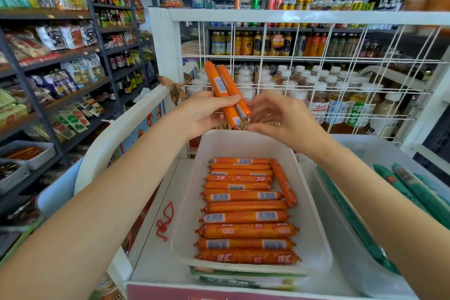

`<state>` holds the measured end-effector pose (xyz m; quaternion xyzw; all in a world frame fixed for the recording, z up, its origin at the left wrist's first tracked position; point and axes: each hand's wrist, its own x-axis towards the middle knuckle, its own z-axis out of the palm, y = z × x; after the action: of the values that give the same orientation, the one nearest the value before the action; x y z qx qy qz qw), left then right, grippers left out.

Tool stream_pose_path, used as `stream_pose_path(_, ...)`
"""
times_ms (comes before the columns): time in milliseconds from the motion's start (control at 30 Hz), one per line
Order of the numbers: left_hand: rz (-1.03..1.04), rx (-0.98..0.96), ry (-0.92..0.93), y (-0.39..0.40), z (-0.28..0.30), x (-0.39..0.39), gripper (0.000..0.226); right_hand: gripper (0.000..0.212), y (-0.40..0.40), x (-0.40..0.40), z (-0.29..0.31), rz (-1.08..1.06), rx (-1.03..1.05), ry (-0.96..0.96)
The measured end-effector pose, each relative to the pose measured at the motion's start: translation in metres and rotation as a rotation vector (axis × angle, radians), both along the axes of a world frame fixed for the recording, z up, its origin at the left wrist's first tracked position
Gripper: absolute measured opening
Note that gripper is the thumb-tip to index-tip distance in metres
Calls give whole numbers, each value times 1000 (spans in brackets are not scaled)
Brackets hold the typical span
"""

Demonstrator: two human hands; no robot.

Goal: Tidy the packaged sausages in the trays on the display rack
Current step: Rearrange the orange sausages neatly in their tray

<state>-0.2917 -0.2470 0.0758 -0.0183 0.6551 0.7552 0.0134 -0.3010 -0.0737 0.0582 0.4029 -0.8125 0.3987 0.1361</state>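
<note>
Head view: white plastic tray [314, 202] mostly tidied, orange packaged sausages [246, 217] lying in neat crosswise row, one stray lengthwise at 2 o'clock. Left hand [207, 112] gripping two orange sausages [225, 92] above tray's 12 o'clock rim; right hand [280, 117] loosely curled, fingertips nearing their lower ends. Green sausages [414, 190] at 3 o'clock looking unsorted.

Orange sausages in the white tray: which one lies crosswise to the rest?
The sausage along the right wall, at the tray's far end. It runs front to back; the stacked others lie left to right.

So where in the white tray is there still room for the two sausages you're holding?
The tray is bare at its far end, beyond the stacked sausages, below the left hand. The near part is crowded.
</note>
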Motion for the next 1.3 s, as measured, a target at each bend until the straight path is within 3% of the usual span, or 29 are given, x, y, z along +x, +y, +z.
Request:
stream_pose_path(133, 21, 44, -10, 3, -2, 1, 14, 53, -10, 8, -5, -90, 52, 94)
stream_pose_path(400, 1, 8, 8, 2, -1, 7, 30, 36, -8, 8, -10, -65, -10, 193)
stream_pose_path(533, 9, 31, -19, 4, -4, 6, 22, 31, -3, 6, -8, -50, -36, 157)
stream_pose_path(733, 82, -20, -71, 9, -7, 3, 8, 47, -1, 8, -7, -70, 54, 49)
stream_pose_path(900, 91, -46, -56, 10, -12, 1, 19, 35, 1, 5, -10, -36, 26, 3)
stream_pose_path(967, 86, -99, -54, 8, -16, 2, 29, 26, 7, 1, -6, 9, 100, -68)
stream_pose_path(1100, -53, -354, -153, 15, -34, 10, 21, 7, 21, -15, -6, -83, 154, -178)
stream_pose_path(1200, -193, -562, -231, 33, -55, 11, 28, 12, 28, -18, -15, -181, 242, -224)
stream_pose_path(1300, -246, -624, -273, 50, -69, 2, 22, 20, 35, -18, -24, -247, 431, -142)
